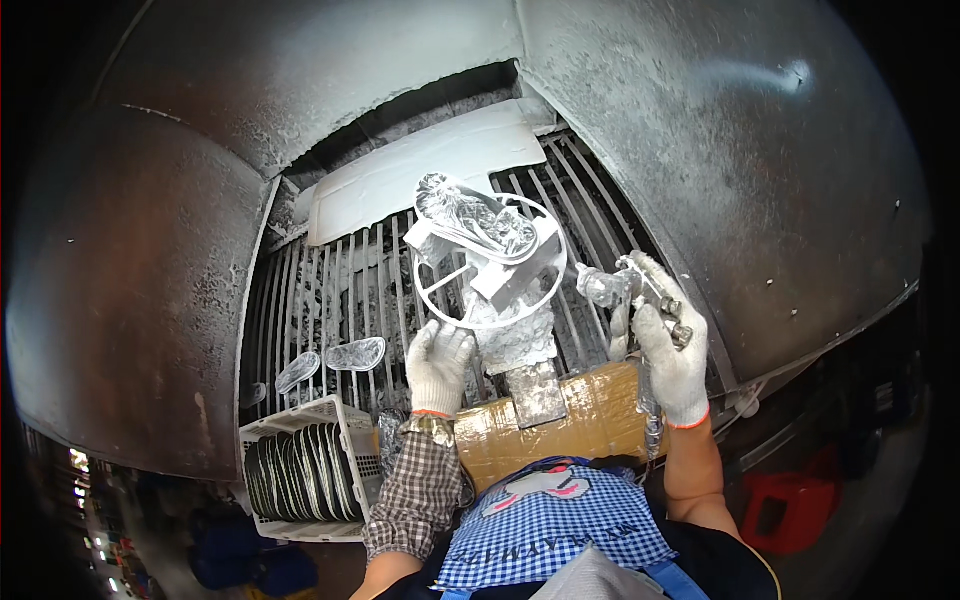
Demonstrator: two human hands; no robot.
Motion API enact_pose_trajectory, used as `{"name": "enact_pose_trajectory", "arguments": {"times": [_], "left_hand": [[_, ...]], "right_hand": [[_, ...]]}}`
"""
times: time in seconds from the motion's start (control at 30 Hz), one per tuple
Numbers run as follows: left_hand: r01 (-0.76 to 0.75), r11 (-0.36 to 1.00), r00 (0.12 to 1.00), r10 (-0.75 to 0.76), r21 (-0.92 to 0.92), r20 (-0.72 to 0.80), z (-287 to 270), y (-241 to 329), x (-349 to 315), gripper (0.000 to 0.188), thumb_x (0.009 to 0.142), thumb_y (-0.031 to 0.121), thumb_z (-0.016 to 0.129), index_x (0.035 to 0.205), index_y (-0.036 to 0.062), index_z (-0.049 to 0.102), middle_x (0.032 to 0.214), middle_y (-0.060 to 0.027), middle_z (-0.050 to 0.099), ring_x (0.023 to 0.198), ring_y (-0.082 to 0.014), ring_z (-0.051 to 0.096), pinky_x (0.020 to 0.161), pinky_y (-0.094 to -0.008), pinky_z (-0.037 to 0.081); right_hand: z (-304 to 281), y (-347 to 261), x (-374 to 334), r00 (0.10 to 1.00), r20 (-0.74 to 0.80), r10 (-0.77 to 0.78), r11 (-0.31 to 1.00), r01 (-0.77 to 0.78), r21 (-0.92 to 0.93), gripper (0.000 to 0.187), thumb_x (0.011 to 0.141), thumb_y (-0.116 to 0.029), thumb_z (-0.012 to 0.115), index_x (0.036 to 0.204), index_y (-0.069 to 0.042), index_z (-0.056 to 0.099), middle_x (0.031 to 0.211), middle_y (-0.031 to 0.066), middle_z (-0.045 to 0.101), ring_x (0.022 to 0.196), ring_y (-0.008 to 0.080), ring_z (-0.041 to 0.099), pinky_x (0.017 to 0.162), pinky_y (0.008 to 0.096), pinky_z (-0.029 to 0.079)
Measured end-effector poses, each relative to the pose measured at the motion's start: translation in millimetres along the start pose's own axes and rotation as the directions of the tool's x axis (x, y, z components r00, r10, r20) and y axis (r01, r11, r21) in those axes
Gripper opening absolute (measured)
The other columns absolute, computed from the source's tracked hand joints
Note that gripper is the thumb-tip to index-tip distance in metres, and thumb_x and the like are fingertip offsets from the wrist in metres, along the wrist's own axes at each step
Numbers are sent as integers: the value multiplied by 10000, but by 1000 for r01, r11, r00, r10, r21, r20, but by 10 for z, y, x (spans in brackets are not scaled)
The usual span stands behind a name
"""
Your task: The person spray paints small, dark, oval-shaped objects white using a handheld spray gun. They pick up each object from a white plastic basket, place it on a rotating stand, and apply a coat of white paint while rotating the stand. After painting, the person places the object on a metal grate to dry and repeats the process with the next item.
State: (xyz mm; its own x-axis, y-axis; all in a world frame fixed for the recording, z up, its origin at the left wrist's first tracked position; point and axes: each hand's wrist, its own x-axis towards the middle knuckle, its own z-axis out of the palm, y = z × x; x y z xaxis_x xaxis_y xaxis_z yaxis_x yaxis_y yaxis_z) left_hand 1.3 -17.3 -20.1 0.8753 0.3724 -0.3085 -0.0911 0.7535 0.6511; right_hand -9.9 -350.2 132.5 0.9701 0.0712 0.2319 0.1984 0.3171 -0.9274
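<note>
My right hand [672, 350], in a white knit glove, is wrapped round a spray gun [608, 288] coated in pale paint. The gun's front end faces left, toward a white wheel-like turntable [425, 292]. A shoe sole [482, 232] lies on blocks on top of this turntable, its upper side covered with shiny crinkled film. At the near rim of the turntable is my gloved left hand [440, 368], its fingers curled at the ring. Its fingertips are partly hidden. Below the turntable stands a paint-crusted support [520, 345].
Slatted bars [340, 290] form the booth floor, with a pale board [420, 165] at the back. Two film-covered soles [356, 354] lie at left, above a white basket [345, 425] of upright soles. A taped carton [600, 410] lies before me; metal walls [750, 180] enclose the sides.
</note>
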Motion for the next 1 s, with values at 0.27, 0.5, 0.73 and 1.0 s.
{"name": "enact_pose_trajectory", "arguments": {"times": [0.27,0.5,0.73,1.0], "left_hand": [[179,984,974,-173,-24,148,74,-334,-241,352,1049,318,611,1217,11,640,1399,-273,624,1258,-430,631,1066,-552,541],[150,988,965,-139,-33,225,159,-262,-276,504,1065,393,595,1363,-12,582,1485,-292,567,1386,-446,549,1157,-552,466],[115,993,964,-114,9,242,172,-36,-305,721,1070,461,557,1561,-52,431,1564,-258,527,1410,-397,543,1144,-485,471],[50,997,993,-44,-51,111,69,133,-159,702,1053,503,591,1538,22,427,1493,-268,567,1366,-500,548,1125,-637,464]], "right_hand": [[12,4,-3,998,56,5,1000,-4,-11,550,1078,-162,649,1554,58,480,923,46,701,746,67,633,678,219,530],[27,28,24,996,92,16,1000,-15,-15,563,1089,-202,642,1547,79,475,915,54,702,729,74,637,667,229,534],[100,88,44,995,98,29,996,-37,77,571,1081,-205,660,1544,75,479,1040,94,704,742,87,667,652,231,576],[219,295,178,983,173,64,996,-75,54,557,1053,-137,685,1533,77,502,1084,94,668,749,95,670,680,241,549]]}}
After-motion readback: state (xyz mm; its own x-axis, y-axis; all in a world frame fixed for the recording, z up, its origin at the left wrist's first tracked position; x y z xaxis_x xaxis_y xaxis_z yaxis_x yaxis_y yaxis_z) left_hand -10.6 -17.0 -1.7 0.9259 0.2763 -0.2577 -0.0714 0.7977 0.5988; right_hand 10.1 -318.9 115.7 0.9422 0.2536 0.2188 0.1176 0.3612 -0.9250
